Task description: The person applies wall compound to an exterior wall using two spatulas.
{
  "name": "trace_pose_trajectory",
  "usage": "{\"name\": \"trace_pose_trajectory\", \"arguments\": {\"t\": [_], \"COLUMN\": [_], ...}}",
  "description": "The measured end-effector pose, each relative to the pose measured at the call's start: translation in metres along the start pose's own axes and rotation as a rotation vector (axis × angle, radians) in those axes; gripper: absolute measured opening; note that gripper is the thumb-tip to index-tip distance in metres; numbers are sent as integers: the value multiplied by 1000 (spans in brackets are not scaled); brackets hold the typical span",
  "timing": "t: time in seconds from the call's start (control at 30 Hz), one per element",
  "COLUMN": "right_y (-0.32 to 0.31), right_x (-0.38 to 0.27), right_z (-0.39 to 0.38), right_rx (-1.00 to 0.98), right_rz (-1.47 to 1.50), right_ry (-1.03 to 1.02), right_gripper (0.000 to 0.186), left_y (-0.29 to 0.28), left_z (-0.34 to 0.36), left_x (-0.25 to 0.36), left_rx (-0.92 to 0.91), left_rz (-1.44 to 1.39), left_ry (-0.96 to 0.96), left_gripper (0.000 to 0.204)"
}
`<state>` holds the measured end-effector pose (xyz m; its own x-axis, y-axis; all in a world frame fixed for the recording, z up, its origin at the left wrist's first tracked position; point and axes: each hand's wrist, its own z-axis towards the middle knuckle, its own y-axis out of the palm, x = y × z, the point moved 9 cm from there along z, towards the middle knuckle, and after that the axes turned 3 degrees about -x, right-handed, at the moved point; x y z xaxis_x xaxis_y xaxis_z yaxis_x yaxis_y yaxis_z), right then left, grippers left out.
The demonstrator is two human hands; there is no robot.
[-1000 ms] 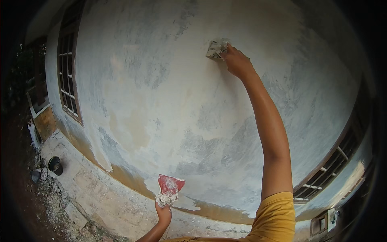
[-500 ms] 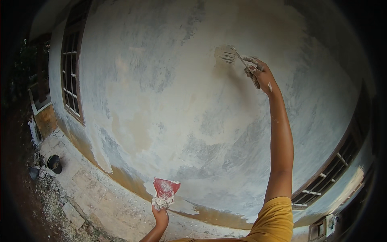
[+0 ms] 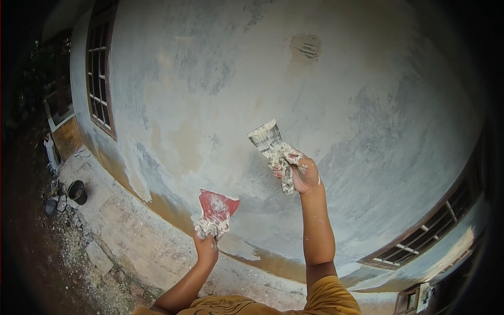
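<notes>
Dim, soft daylight on the wall (image 3: 205,110), with a warm bright patch (image 3: 452,253) at lower right. Fisheye distortion bows the right-hand window (image 3: 422,235); shading deepens toward the upper right, and the rim fades to black.

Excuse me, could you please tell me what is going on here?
A person is working with two filler-smeared tools in front of a patchy white and grey wall. The left hand grips a red scraper, and the right hand grips a putty knife, its blade pointing up and to the left. Higher on the wall is a ridged patch of filler, with neither tool on it. A dark bucket sits on the paving at the left.
</notes>
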<state>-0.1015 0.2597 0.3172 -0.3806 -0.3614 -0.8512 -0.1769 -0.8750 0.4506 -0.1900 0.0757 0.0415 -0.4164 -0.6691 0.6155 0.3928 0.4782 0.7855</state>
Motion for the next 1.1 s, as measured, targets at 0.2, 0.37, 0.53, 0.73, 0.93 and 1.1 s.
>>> {"name": "trace_pose_trajectory", "arguments": {"t": [0.2, 0.37, 0.53, 0.73, 0.93, 1.1], "right_y": [-28, -44, -31, -49, -92, -153], "right_x": [59, 82, 117, 134, 131, 170], "right_z": [-63, -112, -123, -141, -177, -208], "right_rx": [142, 381, 350, 302, 435, 759], "right_rz": [-111, -1061, -1526, -1799, -1735, -820], "right_ry": [-103, -285, -330, -211, -140, -211], "right_gripper": [40, 29, 33, 30, 34, 38], "left_y": [27, 36, 41, 42, 33, 49], "left_z": [6, 4, -2, -10, 1, 0], "left_x": [16, 6, -24, -42, -43, -50], "left_rx": [-54, -42, -122, -93, -54, -60], "left_rz": [-8, -66, -40, -61, -117, -195], "left_ry": [-43, -103, -218, -290, -293, -331], "left_gripper": [48, 38, 42, 40, 39, 37]}}
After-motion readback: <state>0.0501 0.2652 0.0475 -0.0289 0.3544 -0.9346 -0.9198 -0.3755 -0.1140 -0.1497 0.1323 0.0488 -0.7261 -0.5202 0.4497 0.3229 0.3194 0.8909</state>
